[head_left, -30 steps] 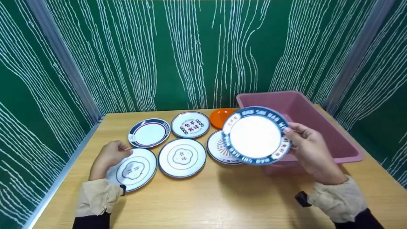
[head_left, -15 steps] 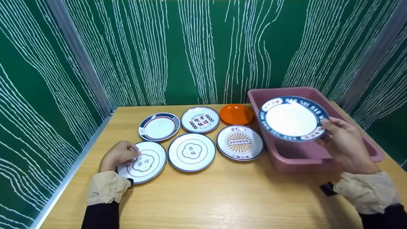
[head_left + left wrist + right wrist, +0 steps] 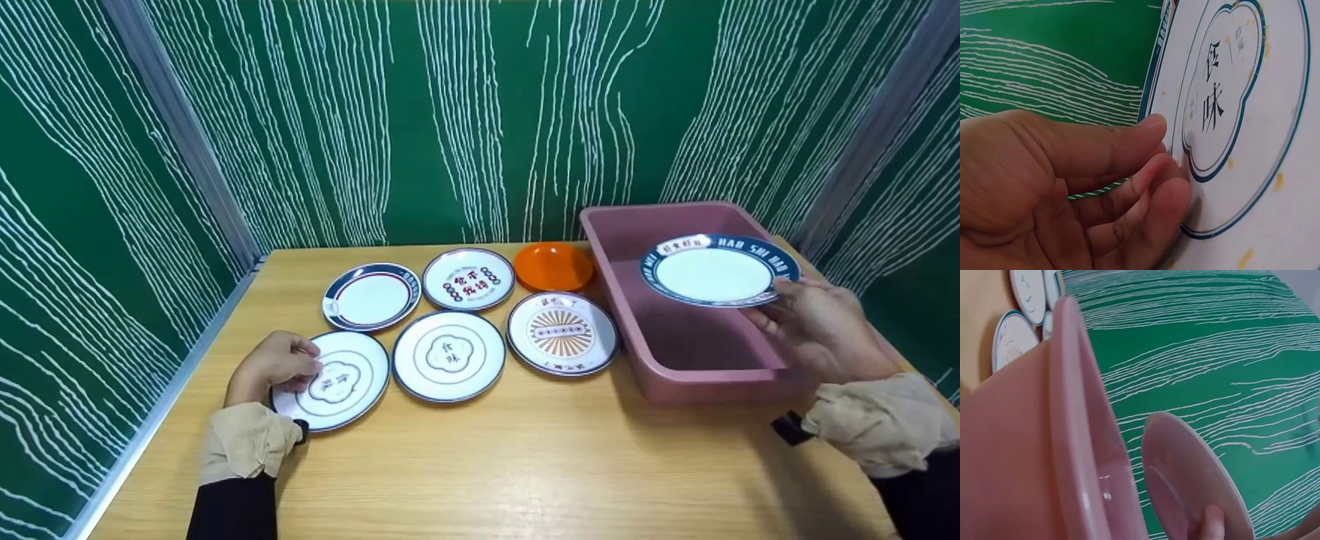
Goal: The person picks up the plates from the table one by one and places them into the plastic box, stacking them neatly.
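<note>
My right hand (image 3: 829, 326) grips the edge of a plate (image 3: 716, 274) with a dark teal lettered rim, holding it tilted above the pink basin (image 3: 660, 371). In the right wrist view the plate's underside (image 3: 1179, 467) shows, with one fingertip against it. On the left, my left hand (image 3: 277, 367) hangs over a white plate (image 3: 349, 401) with a flower-shaped outline and dark characters. Seen from the left wrist, its fingers are loosely curled near that plate (image 3: 1264, 185), with nothing between thumb and fingertips; whether they touch it I cannot tell.
A matching white plate (image 3: 420, 360) and a sunburst plate (image 3: 562, 360) lie in the front row. Behind them lie a dark-rimmed plate (image 3: 367, 296), a red-lettered plate (image 3: 465, 292) and an orange plate (image 3: 551, 266). Green striped walls (image 3: 450, 150) enclose the wooden table (image 3: 480, 465).
My right hand has carried the teal-rimmed plate rightward from in front of the sunburst plate to above the basin, tipping it flatter. The left hand stays by the same plate. The view has shifted slightly.
</note>
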The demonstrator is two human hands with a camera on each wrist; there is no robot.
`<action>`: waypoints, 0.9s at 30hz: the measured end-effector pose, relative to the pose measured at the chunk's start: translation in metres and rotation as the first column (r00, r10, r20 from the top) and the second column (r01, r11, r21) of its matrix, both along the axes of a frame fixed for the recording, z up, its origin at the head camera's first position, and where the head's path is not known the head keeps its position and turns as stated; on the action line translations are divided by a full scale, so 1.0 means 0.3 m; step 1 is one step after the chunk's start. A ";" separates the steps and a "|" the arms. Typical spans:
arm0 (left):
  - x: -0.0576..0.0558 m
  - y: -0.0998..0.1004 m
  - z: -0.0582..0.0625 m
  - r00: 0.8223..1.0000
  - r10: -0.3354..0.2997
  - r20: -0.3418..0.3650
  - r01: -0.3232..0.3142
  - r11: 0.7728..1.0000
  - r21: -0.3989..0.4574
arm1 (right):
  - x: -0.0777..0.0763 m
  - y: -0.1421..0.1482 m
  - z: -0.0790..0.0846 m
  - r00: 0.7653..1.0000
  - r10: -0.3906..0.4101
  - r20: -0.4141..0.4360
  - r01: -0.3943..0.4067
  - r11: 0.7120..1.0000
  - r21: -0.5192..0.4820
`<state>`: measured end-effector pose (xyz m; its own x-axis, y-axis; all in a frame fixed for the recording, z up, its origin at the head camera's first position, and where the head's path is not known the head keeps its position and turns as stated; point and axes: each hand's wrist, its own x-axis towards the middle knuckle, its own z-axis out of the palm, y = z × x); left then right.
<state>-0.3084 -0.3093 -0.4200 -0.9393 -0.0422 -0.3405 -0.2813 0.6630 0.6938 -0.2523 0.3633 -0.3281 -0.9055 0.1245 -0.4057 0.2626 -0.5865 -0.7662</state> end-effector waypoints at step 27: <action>0.016 -0.059 0.001 0.995 0.093 0.039 -0.087 0.989 -0.123 | -0.063 -0.008 -0.060 0.979 0.141 0.150 -0.159 0.980 0.121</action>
<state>-0.3037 -0.3269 -0.4196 -0.9138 -0.1692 -0.3692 -0.3724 0.7119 0.5954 -0.2712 0.3609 -0.3461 -0.8535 0.0521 -0.5186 0.4498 -0.4291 -0.7833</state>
